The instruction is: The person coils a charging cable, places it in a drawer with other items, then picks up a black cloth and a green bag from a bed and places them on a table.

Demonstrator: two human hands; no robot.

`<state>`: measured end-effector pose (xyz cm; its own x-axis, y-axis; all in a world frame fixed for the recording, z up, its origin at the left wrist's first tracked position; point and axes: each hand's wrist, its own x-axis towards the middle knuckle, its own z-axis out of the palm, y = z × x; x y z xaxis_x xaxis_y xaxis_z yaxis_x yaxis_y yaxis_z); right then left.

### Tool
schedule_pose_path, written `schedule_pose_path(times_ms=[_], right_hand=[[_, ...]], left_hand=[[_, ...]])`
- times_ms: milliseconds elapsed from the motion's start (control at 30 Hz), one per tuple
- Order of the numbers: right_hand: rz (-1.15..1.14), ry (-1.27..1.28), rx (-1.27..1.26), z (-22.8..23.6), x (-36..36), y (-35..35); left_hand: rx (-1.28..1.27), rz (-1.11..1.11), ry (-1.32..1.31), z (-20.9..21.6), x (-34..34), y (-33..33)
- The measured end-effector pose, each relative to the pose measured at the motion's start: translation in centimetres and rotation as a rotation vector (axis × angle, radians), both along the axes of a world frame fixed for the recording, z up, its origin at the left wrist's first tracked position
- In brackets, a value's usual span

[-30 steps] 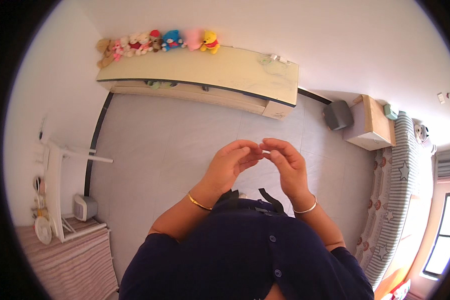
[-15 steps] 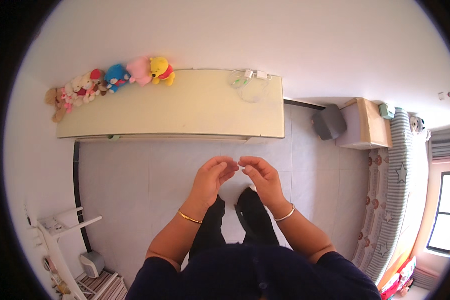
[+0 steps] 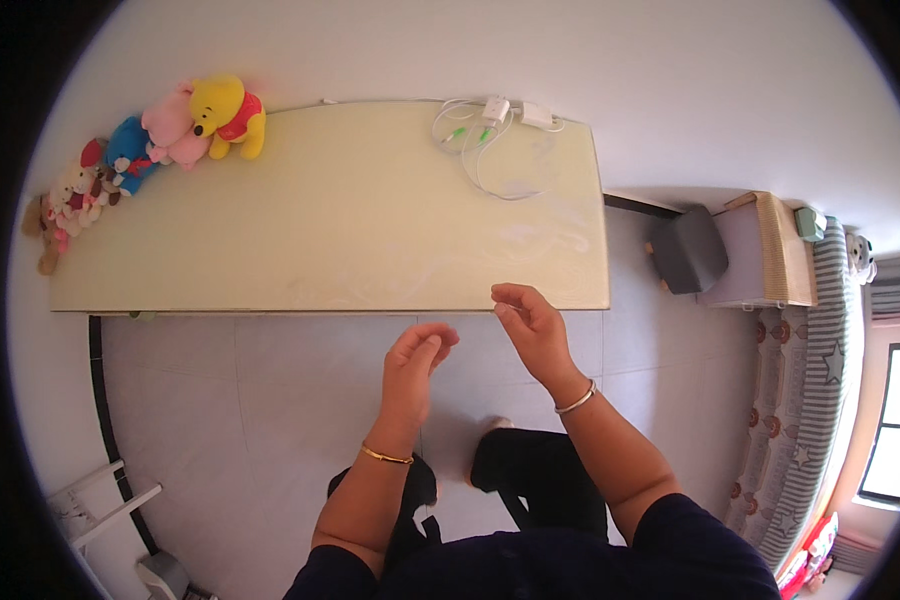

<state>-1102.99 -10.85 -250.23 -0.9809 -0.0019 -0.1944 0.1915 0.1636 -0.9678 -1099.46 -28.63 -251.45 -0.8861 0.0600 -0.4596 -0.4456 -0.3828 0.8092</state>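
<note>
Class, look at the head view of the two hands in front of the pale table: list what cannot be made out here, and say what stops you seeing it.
- Whether the right hand pinches anything: the curled fingers hide it.
- The left hand palm: turned edge-on.
- The white cables and adapters on the table: too small to tell their kind.
- The leftmost plush toys: bent and squeezed by the fisheye rim.

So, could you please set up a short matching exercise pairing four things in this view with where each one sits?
Things:
1. yellow plush bear
2. white cables and adapters
3. gold bangle
4. dark grey stool

Places:
A. on the floor, right of the table
B. far left corner of the table
C. left wrist
D. far edge of the table, toward its right end

Pairs: 1-B, 2-D, 3-C, 4-A
</note>
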Motion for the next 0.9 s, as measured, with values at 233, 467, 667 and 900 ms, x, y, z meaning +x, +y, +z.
schedule_pose_path(times_ms=[233,467,667,900], right_hand=[[0.034,0.414,0.159,-31.1,7.1,2.6],[-0.115,0.629,0.482,-36.4,13.5,13.0],[-0.173,0.62,0.479,-35.9,4.2,23.4],[-0.158,0.622,0.579,-42.7,-3.4,28.5]], left_hand=[[-0.124,0.012,0.376,-30.2,6.0,3.1],[-0.877,-0.087,0.709,-35.4,6.5,15.4],[-1.325,-0.067,0.841,-33.4,-5.7,30.0],[-1.59,-0.246,0.662,-39.2,-16.2,35.4]])
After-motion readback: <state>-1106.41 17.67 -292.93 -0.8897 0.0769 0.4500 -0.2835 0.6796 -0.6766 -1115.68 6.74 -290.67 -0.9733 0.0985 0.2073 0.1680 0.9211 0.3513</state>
